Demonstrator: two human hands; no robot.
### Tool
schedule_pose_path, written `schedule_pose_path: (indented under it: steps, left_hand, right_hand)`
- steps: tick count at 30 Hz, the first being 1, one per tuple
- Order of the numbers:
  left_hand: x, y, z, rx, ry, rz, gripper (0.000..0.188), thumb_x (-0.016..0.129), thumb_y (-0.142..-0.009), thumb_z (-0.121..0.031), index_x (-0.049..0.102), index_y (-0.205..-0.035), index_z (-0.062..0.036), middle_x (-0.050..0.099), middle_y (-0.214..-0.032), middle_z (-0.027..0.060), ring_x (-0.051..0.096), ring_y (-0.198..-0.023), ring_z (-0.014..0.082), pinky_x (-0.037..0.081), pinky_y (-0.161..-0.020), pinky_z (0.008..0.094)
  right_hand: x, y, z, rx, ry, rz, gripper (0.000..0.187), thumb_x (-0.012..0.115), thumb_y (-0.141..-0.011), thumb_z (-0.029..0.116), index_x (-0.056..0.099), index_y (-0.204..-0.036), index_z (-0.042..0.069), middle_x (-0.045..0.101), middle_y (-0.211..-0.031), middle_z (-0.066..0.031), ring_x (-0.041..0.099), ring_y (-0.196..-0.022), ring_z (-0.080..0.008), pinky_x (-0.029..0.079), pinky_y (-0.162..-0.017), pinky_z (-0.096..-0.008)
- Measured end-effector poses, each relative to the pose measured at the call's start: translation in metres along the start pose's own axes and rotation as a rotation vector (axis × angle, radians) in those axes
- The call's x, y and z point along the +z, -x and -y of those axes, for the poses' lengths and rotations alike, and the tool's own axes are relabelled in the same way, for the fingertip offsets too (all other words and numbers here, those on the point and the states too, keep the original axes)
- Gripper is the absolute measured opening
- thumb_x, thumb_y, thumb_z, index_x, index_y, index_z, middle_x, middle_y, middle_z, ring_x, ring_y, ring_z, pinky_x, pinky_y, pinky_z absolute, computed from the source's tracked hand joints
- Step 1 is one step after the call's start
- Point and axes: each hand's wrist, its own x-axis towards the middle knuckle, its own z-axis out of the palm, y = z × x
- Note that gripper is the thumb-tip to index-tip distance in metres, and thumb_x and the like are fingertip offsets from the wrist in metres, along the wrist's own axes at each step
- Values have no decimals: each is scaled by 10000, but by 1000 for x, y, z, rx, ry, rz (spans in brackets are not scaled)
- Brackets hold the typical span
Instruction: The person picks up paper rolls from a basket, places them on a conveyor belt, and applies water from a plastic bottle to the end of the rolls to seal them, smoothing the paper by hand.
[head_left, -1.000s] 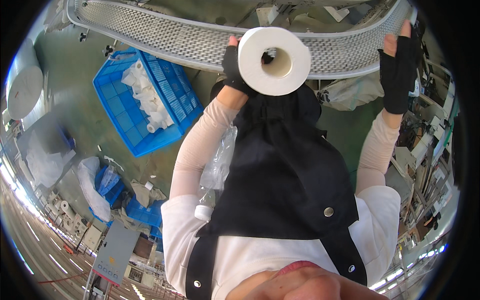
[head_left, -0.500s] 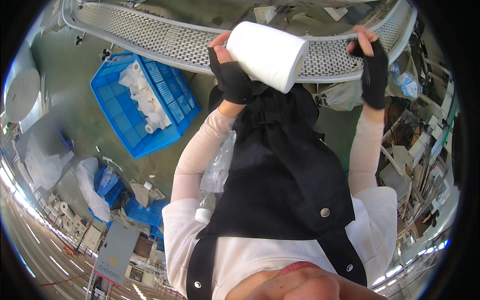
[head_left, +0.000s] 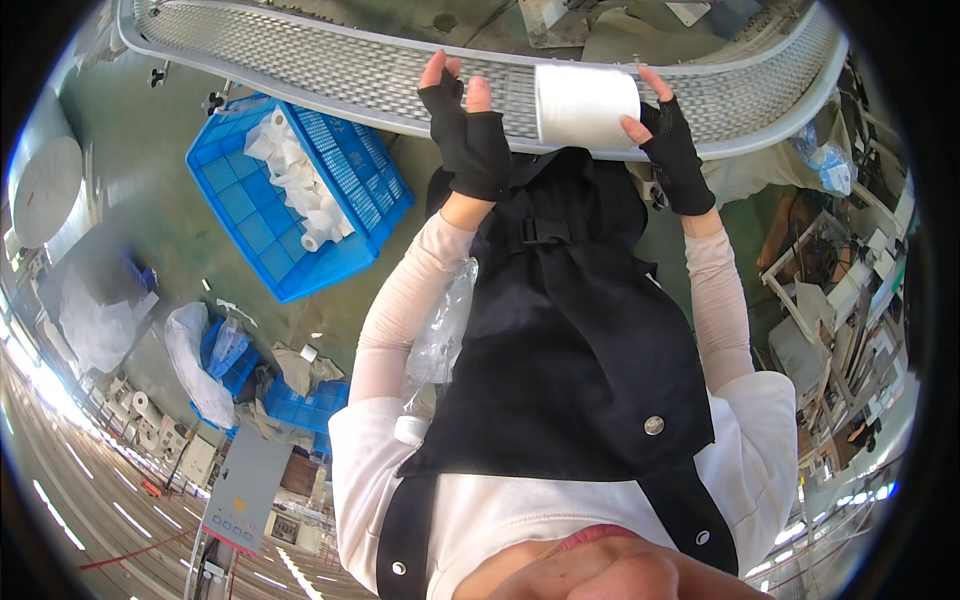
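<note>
A thick white paper roll [head_left: 587, 106] lies on its side on the metal-link conveyor belt [head_left: 380, 84] in front of me. My right hand [head_left: 676, 148], in a black fingerless glove, is at the roll's right end. Its thumb presses on the near part of that end, and a finger reaches toward the far side. To the left of the roll and apart from it, my left hand [head_left: 466, 135] is over the belt's near edge. It wears the same kind of glove, has its fingers apart and holds nothing.
Below the conveyor on the left stands a blue plastic crate [head_left: 235, 215] with several white rolls and paper pieces inside. A clear plastic bottle [head_left: 440, 340] hangs by my left arm. Machine frames and parts [head_left: 815, 310] fill the right side. Blue bins [head_left: 305, 405] stand lower left.
The roll, tilted in my left hand before, now lies level on the belt, farther right. My left hand has let go of it, and my right hand has come left to its end.
</note>
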Motion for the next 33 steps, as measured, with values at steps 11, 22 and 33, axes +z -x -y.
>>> schedule_pose_path:
  steps: [11,22,33]
  left_hand:
    - [-44,-11,-6,-136,31,-56,444,487,-956,-193,377,-1340,0,491,-1237,115,444,-1159,184,314,-1002,299]
    - [-108,1,-10,-148,-83,-303,373,446,-952,-119,435,-1304,3,523,-1192,95,471,-1128,177,329,-1006,302]
    - [-130,-3,-18,-226,106,-161,398,587,-866,-30,476,-1248,-21,579,-1068,63,549,-1014,144,429,-890,271]
  right_hand:
    - [-155,-27,-29,258,1054,-104,790,662,-773,565,470,-1323,30,586,-1217,-183,554,-1145,-281,413,-955,-337]
    - [120,-291,29,-911,1163,27,581,667,-632,181,548,-1186,53,589,-1097,-179,517,-1102,-361,414,-954,-437]
    - [160,-287,68,-785,676,-219,494,624,-789,222,524,-1243,55,626,-1073,-154,609,-967,-298,475,-857,-364]
